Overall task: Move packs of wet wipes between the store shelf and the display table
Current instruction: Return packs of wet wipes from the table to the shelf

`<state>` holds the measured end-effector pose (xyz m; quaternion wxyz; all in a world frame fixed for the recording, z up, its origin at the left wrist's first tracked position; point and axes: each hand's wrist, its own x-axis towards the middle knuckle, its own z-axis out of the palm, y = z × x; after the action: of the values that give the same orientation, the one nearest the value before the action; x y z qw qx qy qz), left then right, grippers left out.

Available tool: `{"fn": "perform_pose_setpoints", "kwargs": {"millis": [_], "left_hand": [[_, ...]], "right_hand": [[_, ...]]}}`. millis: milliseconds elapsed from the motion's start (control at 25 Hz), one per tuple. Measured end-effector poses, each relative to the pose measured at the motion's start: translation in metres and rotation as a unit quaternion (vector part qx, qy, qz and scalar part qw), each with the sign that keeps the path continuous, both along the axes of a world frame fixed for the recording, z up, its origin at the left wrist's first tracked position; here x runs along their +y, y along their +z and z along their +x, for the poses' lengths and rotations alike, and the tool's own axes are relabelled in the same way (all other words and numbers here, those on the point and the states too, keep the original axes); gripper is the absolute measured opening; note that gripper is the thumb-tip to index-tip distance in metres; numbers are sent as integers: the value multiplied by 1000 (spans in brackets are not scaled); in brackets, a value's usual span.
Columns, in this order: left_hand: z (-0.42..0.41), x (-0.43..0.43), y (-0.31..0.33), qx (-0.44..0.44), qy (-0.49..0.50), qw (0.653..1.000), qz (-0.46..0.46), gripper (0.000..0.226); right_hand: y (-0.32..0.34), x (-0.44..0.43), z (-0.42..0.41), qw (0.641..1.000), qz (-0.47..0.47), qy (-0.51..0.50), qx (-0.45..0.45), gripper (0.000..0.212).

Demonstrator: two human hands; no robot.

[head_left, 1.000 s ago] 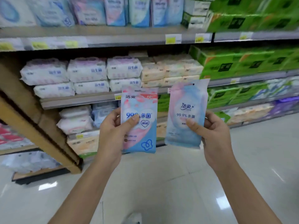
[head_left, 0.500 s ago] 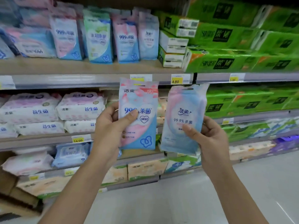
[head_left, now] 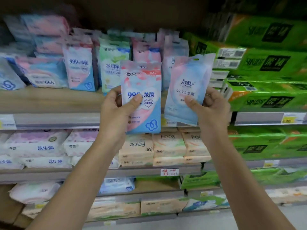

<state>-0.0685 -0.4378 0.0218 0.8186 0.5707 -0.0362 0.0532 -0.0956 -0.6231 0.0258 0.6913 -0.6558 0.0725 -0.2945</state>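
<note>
My left hand [head_left: 116, 112] grips a pink-and-blue wet wipes pack [head_left: 146, 117] upright, thumb across its front. My right hand [head_left: 211, 108] holds a paler pink-and-blue wipes pack [head_left: 187, 77], tilted slightly right, thumb on its lower front. Both packs are raised in front of the upper store shelf [head_left: 49, 120], just before a row of similar upright wipes packs [head_left: 81, 67]. The display table is not in view.
Green tissue bundles [head_left: 269, 67] fill the shelves at right. White wipes packs [head_left: 39, 146] and beige "Face" tissue packs [head_left: 167, 146] lie on the shelf below. Lower shelves hold more packs. A strip of pale floor [head_left: 240, 219] shows at bottom right.
The view has risen and come closer to the shelves. Both hands with their packs have lifted from the lower shelves up to the level of the upper shelf's standing wipes packs.
</note>
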Motion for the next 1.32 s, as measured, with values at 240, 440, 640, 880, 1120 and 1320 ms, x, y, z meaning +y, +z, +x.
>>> {"fn": "perform_pose_setpoints", "kwargs": {"millis": [240, 440, 640, 880, 1120, 1320], "left_hand": [[72, 0, 12, -24, -27, 999, -4, 29], [90, -14, 12, -18, -31, 999, -1, 31], [96, -17, 15, -19, -33, 999, -6, 31], [95, -25, 11, -41, -19, 999, 18, 27], [93, -24, 3, -28, -20, 999, 31, 29], [93, -20, 2, -32, -49, 997, 49, 39]], "right_hand": [[9, 10, 81, 986, -103, -135, 0, 31], [8, 14, 105, 968, -170, -175, 57, 35], [7, 14, 110, 909, -328, -206, 152, 44], [37, 17, 92, 713, -602, -244, 264, 45], [33, 13, 102, 781, -532, -212, 249, 34], [24, 13, 109, 811, -512, -191, 209, 46]]}}
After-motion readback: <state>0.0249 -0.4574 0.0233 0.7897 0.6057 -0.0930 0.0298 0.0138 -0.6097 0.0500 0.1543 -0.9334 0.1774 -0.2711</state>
